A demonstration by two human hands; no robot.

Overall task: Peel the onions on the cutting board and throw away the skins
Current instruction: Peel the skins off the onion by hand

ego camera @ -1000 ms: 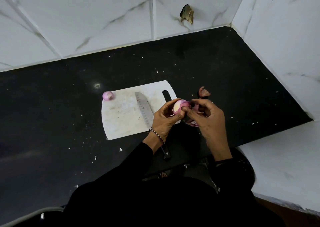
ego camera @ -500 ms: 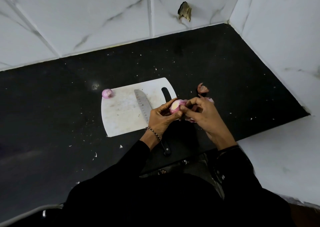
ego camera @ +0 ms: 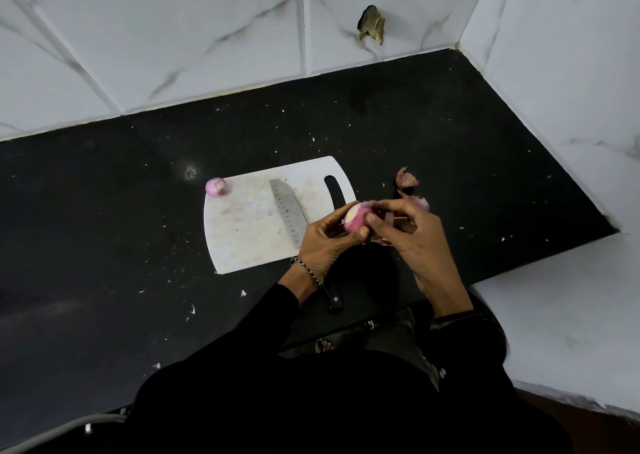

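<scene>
The knife (ego camera: 287, 211) lies across the cutting board (ego camera: 249, 235). Its middle is hidden under the left hand (ego camera: 325, 240), and only the handle's end pokes out past the board's near edge. At the board's right edge, both hands grasp a half-peeled onion (ego camera: 356, 218): left fingers curl round it while the right hand (ego camera: 414, 233) pinches it with thumb and forefinger. Loose skins (ego camera: 407, 178) sit on the counter (ego camera: 104, 211) right of the board, partly behind the right hand. Another onion (ego camera: 216, 187) rests at the board's far-left corner.

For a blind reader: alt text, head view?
Left hand and right hand grip a partly peeled red onion beside a white cutting board. A knife lies on it, a second onion at its far-left corner, loose skins on the counter.
</scene>
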